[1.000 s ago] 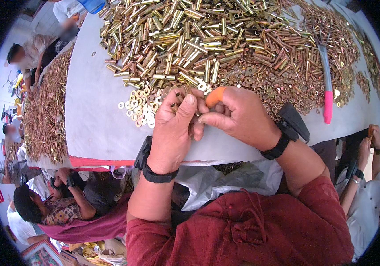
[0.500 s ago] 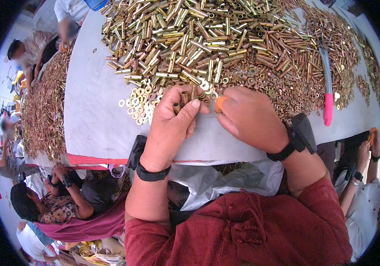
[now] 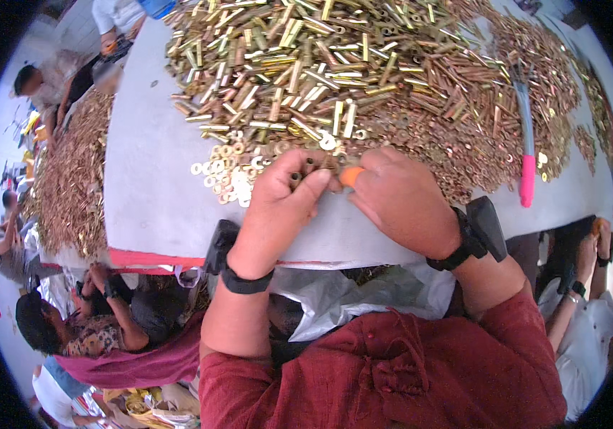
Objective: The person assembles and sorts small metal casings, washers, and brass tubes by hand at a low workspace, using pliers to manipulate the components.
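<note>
My left hand [image 3: 271, 207] is closed around several short brass-coloured metal tubes [image 3: 295, 179], their open ends showing between the thumb and fingers. Close against its fingertips, my right hand [image 3: 410, 204] is closed with the fingertips bent inward. An orange finger cover [image 3: 351, 176] sits on one of its fingers. Whatever the right fingertips pinch is hidden. Both hands are just above the near edge of a heap of flat washers and small nuts [image 3: 421, 154]. Shiny pale washers [image 3: 231, 175] lie left of my left hand. Beyond them spreads a large pile of metal tubes [image 3: 278, 79].
A tool with a pink handle [image 3: 527, 182] lies at the right of the grey-white tabletop [image 3: 142, 179]. Another heap of metal parts [image 3: 74, 179] is on the left. A white plastic sheet [image 3: 364, 300] hangs below the table edge. Other people work at left and right.
My right fingertips have come nearer to my left ones. A tube that stood up from my left hand now shows tipped and mostly covered. Both hands have shifted slightly toward me.
</note>
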Demonstrator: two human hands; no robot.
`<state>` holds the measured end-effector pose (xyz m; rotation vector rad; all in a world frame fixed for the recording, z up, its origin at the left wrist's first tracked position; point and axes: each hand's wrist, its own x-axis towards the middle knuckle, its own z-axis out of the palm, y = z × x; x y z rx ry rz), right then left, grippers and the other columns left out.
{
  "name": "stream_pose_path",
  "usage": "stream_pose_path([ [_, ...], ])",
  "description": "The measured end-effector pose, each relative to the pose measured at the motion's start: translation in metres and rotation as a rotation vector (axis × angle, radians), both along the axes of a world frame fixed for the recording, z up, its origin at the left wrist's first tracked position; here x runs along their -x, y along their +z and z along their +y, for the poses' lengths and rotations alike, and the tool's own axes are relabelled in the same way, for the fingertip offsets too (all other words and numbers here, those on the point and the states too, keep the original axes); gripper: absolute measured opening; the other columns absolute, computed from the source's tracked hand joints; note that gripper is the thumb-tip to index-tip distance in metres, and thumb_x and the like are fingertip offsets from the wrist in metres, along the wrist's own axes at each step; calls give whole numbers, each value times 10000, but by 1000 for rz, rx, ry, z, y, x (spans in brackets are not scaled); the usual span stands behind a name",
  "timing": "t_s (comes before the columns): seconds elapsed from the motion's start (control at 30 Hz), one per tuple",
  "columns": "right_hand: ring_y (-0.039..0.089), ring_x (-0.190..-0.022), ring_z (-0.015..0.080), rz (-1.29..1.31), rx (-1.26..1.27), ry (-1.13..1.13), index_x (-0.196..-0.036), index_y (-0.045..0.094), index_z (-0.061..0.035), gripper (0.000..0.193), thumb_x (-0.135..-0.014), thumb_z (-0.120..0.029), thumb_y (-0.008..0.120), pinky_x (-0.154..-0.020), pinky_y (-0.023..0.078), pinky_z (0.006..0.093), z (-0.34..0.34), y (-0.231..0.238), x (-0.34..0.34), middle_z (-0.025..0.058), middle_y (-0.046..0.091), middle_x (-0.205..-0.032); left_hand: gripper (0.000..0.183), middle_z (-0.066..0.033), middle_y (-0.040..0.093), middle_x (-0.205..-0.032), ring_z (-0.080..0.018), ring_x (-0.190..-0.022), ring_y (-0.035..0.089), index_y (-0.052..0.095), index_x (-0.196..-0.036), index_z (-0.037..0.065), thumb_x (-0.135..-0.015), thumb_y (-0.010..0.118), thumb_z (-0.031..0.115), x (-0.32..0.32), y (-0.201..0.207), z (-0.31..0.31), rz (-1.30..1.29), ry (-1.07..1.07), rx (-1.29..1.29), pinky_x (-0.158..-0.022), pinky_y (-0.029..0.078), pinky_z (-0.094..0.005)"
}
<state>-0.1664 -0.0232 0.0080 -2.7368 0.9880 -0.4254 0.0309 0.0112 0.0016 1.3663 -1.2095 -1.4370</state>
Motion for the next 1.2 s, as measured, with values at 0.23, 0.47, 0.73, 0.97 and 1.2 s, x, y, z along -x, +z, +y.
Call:
stream_pose_path([
  [0.23,548,-890,370,-19,-44,-90,-960,564,-21,251,-787,-158,684,-753,454,463,16,5,-11,178,538,-910,200,-144,609,-858,-218,-820,603,595,-1001,-7,-863,632,132,8,-37,-4,-187,34,349,-745,490,-342],
  [0.47,536,-847,381,-42,-21,-82,-935,550,-2,226,-786,-114,678,-717,432,472,16,-2,-14,177,517,-869,193,-159,625,-824,-276,-765,622,603,-1005,-2,-843,630,101,11,-30,-4,-155,53,412,-705,491,-369],
  [0.73,542,-844,375,-88,14,-126,-925,553,13,189,-809,-91,660,-719,446,452,15,-7,-27,175,528,-868,193,-177,603,-824,-296,-757,606,567,-987,-7,-840,633,99,6,-28,-5,-156,123,498,-694,481,-366],
  [0.97,565,-797,380,-210,-98,-115,-915,578,4,108,-846,-66,620,-718,459,430,5,-10,-21,180,580,-866,189,-192,593,-831,-332,-770,604,565,-985,-3,-840,630,100,-3,-19,2,-194,123,499,-690,476,-397],
  [1.2,591,-836,189,-598,-643,-350,-1016,619,-18,124,-923,-70,555,-755,462,323,-13,-21,2,73,642,-906,216,-225,582,-873,-441,-879,564,551,-974,-3,-814,629,117,2,-27,1,-349,8,600,-752,454,-503],
])
